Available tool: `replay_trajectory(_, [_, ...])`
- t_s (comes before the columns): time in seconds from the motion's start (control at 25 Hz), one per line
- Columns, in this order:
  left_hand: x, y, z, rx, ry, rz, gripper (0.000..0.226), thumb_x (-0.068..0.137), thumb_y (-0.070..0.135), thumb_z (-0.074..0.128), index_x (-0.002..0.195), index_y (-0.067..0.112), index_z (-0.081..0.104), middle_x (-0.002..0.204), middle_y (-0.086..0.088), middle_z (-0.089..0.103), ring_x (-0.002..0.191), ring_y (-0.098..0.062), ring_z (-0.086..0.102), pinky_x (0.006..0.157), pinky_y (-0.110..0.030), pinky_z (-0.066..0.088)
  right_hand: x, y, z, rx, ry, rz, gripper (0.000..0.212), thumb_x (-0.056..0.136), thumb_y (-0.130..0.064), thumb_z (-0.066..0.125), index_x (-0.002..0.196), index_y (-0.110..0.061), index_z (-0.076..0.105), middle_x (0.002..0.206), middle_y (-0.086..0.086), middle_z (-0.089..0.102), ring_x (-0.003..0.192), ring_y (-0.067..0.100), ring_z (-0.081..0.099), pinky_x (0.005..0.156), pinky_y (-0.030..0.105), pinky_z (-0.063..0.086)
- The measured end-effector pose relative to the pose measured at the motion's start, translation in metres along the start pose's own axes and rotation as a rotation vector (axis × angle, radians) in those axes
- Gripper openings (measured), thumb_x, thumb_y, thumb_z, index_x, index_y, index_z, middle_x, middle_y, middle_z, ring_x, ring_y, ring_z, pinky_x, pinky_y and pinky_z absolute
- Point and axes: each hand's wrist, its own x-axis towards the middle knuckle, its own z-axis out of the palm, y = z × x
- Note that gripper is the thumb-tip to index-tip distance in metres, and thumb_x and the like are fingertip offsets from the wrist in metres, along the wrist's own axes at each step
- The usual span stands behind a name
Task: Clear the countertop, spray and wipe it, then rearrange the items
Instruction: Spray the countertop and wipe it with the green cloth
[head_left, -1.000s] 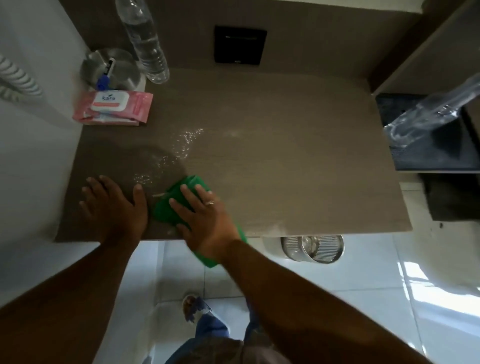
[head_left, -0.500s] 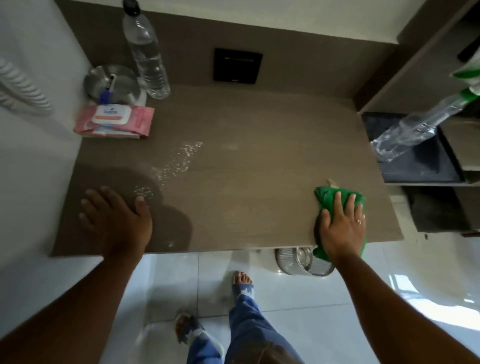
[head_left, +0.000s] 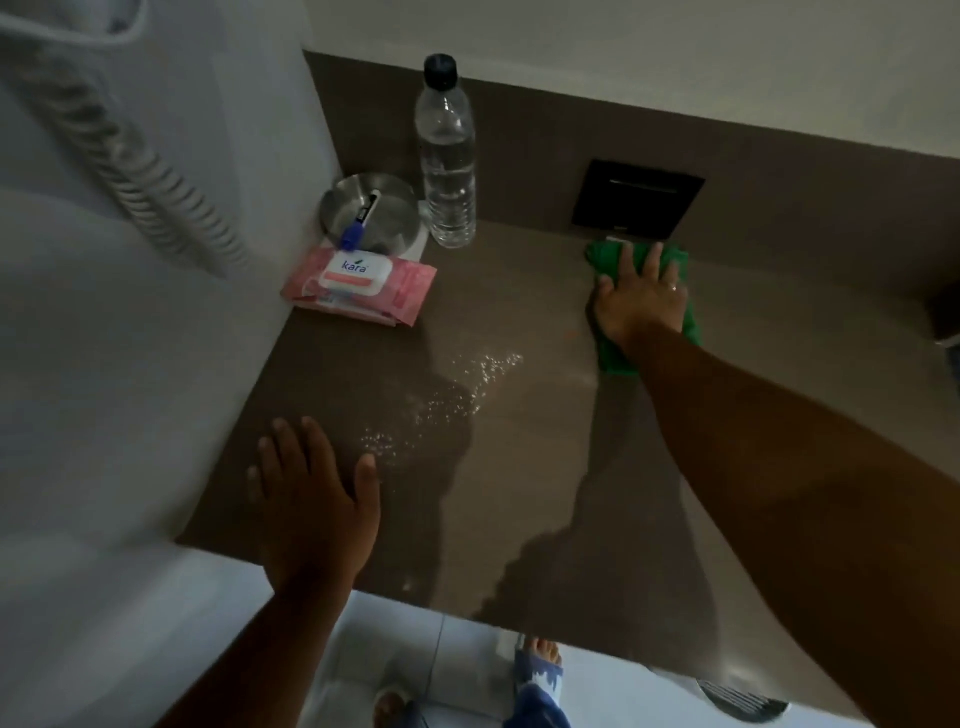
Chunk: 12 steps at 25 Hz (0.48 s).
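Nearest, the left hand (head_left: 311, 499) lies flat on the desk (head_left: 519, 493) by its front edge, fingers (head_left: 283, 452) straight and spread, holding nothing; it looks like a brace. Just beyond the thumb a patch of spray droplets (head_left: 447, 400) glistens unwiped, running diagonally away toward the middle. Farther out, the right hand (head_left: 639, 299) presses the green cloth (head_left: 608, 358) against the desk with flat, extended fingers, the cloth showing past the fingertips and below the wrist, close to the back wall under a black wall plate (head_left: 638, 202). Well to the left of that hand, in the far corner, sit a pink wipes pack (head_left: 361, 286), a metal dish (head_left: 370, 215) with a small blue-tipped item, and a water bottle (head_left: 448, 156). My reading: spraying is done and wiping is midway. The droplets remain, the corner items may need shifting, and rearranging is left.
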Motion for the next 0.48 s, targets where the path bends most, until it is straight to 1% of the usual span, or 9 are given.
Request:
replay_trajectory(0.04, [0.001,0.000,0.000,0.001,0.004,-0.004,0.078,0.092,0.053,0.027,0.149,0.000,0.026,0.153,-0.029,0.027,0.141,-0.044,0.025,0.114,-0.056,0.020,-0.002,-0.022,0.002,-0.024,0.004,-0.057,0.066,0.098,-0.046,0.020,0.156,-0.022,0.003,0.164,0.014,0.003,0.149,0.036,0.003,0.119,0.049,0.012])
replay_trajectory(0.08, [0.001,0.000,-0.001,-0.002,0.003,-0.008,0.078,0.092,0.053,0.027,0.149,0.001,0.026,0.153,-0.029,0.027,0.141,-0.044,0.024,0.114,-0.056,0.019,-0.018,-0.042,0.008,-0.055,0.023,-0.166,0.065,0.098,-0.044,0.019,0.156,-0.020,0.002,0.163,0.015,0.005,0.150,0.034,0.002,0.120,0.049,0.010])
replay_trajectory(0.16, [0.000,0.002,-0.006,-0.017,-0.007,-0.016,0.079,0.091,0.052,0.028,0.150,0.001,0.027,0.154,-0.028,0.026,0.142,-0.044,0.023,0.115,-0.056,0.018,-0.089,-0.078,0.028,-0.104,-0.002,-0.491,0.063,0.098,-0.042,0.015,0.155,-0.016,0.008,0.163,0.016,0.010,0.150,0.034,0.000,0.119,0.052,0.009])
replay_trajectory(0.24, [-0.001,0.004,-0.012,-0.030,-0.031,-0.019,0.079,0.090,0.052,0.027,0.151,0.001,0.026,0.155,-0.028,0.024,0.144,-0.042,0.021,0.117,-0.055,0.017,-0.183,-0.078,0.048,-0.165,-0.065,-0.778,0.062,0.096,-0.045,0.018,0.152,-0.020,0.023,0.160,0.012,0.022,0.148,0.037,0.014,0.117,0.057,0.015])
replay_trajectory(0.28, [0.000,0.005,-0.015,-0.040,-0.045,-0.022,0.079,0.090,0.052,0.027,0.151,0.001,0.025,0.156,-0.027,0.023,0.144,-0.042,0.019,0.117,-0.055,0.016,-0.216,-0.063,0.050,-0.134,-0.108,-0.855,0.062,0.094,-0.049,0.024,0.151,-0.025,0.029,0.158,0.009,0.028,0.145,0.035,0.023,0.116,0.056,0.020])
replay_trajectory(0.36, [0.000,0.006,-0.019,-0.050,-0.067,-0.027,0.079,0.090,0.052,0.027,0.151,0.001,0.024,0.156,-0.027,0.022,0.145,-0.042,0.018,0.118,-0.055,0.015,-0.233,-0.018,0.041,-0.058,-0.198,-0.919,0.065,0.090,-0.058,0.035,0.150,-0.033,0.027,0.158,0.002,0.028,0.143,0.030,0.030,0.113,0.049,0.020])
replay_trajectory(0.4, [0.001,0.006,-0.020,-0.051,-0.069,-0.027,0.079,0.090,0.052,0.027,0.151,0.001,0.024,0.156,-0.027,0.022,0.145,-0.042,0.018,0.118,-0.055,0.015,-0.219,0.008,0.037,-0.047,-0.175,-0.926,0.067,0.090,-0.059,0.036,0.151,-0.035,0.024,0.160,0.000,0.026,0.144,0.030,0.029,0.113,0.047,0.018])
replay_trajectory(0.44, [0.001,0.006,-0.020,-0.051,-0.067,-0.030,0.079,0.090,0.053,0.027,0.151,0.002,0.024,0.156,-0.027,0.022,0.145,-0.042,0.018,0.118,-0.055,0.015,-0.195,0.032,0.033,-0.059,-0.139,-0.878,0.067,0.091,-0.060,0.035,0.152,-0.035,0.021,0.161,0.001,0.022,0.145,0.030,0.027,0.115,0.047,0.017])
replay_trajectory(0.48, [0.001,0.005,-0.020,-0.050,-0.067,-0.034,0.080,0.090,0.054,0.026,0.151,0.002,0.024,0.156,-0.027,0.022,0.145,-0.042,0.019,0.118,-0.055,0.016,-0.165,0.050,0.027,-0.067,-0.114,-0.771,0.067,0.092,-0.059,0.031,0.153,-0.033,0.020,0.162,0.003,0.019,0.146,0.032,0.024,0.118,0.047,0.017])
